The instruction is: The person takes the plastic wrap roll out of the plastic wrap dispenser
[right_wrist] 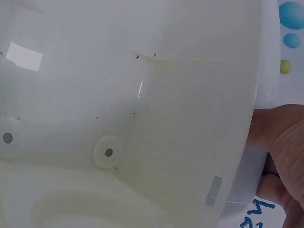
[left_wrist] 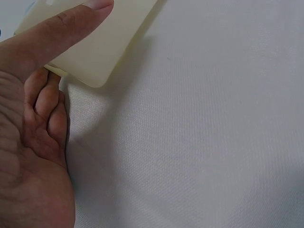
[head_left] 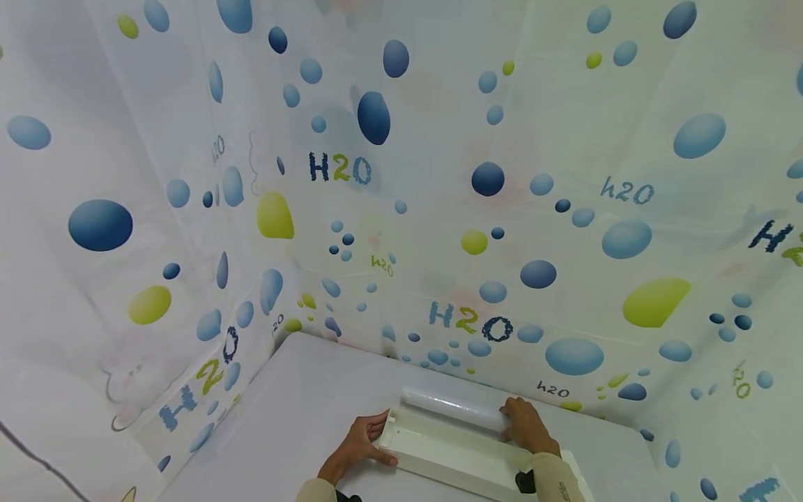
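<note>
A long, cream plastic case (head_left: pixel 461 450), shaped like an open trough, lies on the white surface in the head view. My left hand (head_left: pixel 359 440) grips its left end, the thumb on the near wall and the other fingers round the end. Along the case's far side lies a shiny whitish roll (head_left: pixel 448 406) that looks like plastic film. My right hand (head_left: pixel 529 427) holds that roll by its right end. The right wrist view looks into the case (right_wrist: pixel 190 118), with small round holed bosses and dark specks inside; the right hand (right_wrist: pixel 282 147) is beyond its wall.
The white cloth surface (head_left: pixel 326 380) meets patterned curtain walls (head_left: pixel 426 244) at the back and both sides, printed with blue and green drops. A pale strip (head_left: pixel 574 468) shows beside the right sleeve, partly hidden. A dark cord (head_left: pixel 40 460) hangs at the lower left.
</note>
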Tool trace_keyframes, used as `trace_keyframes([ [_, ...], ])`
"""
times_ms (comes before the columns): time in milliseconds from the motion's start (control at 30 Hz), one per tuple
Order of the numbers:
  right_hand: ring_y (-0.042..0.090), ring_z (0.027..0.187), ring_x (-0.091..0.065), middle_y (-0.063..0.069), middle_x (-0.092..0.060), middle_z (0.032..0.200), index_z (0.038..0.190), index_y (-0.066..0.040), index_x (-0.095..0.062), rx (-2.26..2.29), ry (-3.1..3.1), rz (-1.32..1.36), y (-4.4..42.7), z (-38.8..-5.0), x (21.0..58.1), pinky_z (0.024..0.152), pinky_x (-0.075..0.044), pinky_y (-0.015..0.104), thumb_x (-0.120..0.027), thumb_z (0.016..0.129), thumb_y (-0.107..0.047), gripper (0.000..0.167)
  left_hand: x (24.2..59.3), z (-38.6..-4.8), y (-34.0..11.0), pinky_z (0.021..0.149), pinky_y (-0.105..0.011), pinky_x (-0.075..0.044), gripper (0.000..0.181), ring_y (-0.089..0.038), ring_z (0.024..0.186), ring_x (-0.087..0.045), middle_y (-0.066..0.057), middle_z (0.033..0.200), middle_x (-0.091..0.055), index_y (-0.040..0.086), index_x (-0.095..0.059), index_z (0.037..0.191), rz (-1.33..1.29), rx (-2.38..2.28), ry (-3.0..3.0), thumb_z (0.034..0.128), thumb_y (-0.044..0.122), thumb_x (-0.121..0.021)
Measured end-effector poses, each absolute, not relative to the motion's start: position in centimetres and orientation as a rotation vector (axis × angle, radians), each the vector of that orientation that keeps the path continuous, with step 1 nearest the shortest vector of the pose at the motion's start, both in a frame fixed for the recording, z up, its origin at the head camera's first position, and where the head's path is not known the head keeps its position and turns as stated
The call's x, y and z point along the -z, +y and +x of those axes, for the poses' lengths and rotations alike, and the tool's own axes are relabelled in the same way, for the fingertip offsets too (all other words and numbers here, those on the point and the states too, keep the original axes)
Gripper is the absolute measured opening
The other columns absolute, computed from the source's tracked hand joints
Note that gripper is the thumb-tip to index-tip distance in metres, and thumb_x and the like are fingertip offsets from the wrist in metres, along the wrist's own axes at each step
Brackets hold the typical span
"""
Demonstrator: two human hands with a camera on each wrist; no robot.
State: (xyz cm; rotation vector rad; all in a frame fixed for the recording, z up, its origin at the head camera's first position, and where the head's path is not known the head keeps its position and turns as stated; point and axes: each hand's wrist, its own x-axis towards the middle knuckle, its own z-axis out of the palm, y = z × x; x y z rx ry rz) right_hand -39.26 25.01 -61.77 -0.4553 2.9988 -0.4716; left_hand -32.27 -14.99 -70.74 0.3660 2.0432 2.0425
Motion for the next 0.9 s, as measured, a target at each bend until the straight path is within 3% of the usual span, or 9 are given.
trace_keyframes([
  [233,0.024,0.094,-0.062,0.008,-0.072,0.103,0.120,0.010,-0.077,0.478,2.992,-0.467,25.1,-39.1,62.2,0.096,-0.060,0.053,-0.100,0.071,-0.003,0.056,71.0,-32.2,-15.0,0.120,-0.021,-0.050,0.121,-0.052,0.154,-0.044,-0.038,0.164,-0.038,-0.017,-0.037,0.159,0.416,-2.056,2.033,0.0683,0.021,-0.107],
  [533,0.022,0.092,-0.061,0.007,-0.072,0.102,0.119,0.010,-0.079,0.463,2.988,-0.493,25.3,-39.4,62.8,0.093,-0.060,0.051,-0.100,0.072,-0.005,0.054,70.9,-31.8,-14.9,0.120,-0.020,-0.051,0.115,-0.039,0.152,-0.053,-0.040,0.162,-0.040,-0.020,-0.036,0.157,0.485,-2.043,2.082,0.0711,0.014,-0.105],
  [900,0.024,0.094,-0.063,0.007,-0.072,0.103,0.120,0.010,-0.079,0.480,2.985,-0.515,25.4,-39.4,63.3,0.093,-0.060,0.050,-0.100,0.073,-0.008,0.054,70.7,-32.0,-14.9,0.120,-0.021,-0.052,0.122,-0.049,0.154,-0.047,-0.038,0.164,-0.039,-0.017,-0.037,0.159,0.415,-2.026,2.068,0.0684,0.026,-0.107],
])
